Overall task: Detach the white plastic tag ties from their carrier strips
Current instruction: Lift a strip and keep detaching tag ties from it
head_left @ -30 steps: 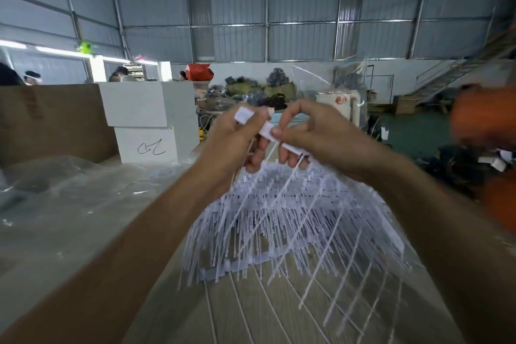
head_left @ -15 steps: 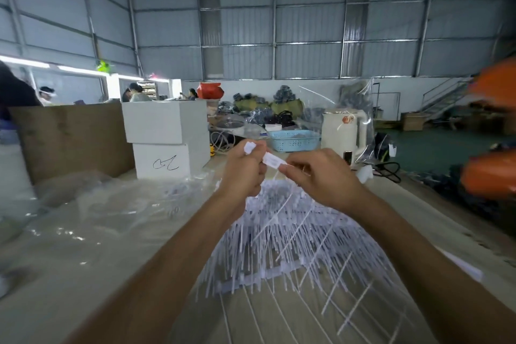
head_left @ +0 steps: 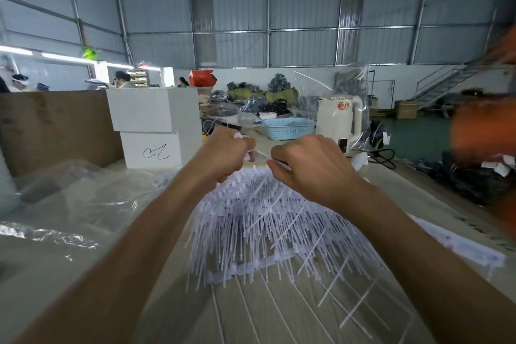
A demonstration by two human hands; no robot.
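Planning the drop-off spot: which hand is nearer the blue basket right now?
Right. The right hand sits just below and in front of the blue basket; the left hand is farther off, to its left.

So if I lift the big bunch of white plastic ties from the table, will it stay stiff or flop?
Probably floppy: the ties are thin strands that fan out and droop. Likely light too, since both hands work one strip with fingertips only. Loose strands lying on the table suggest some may slip out.
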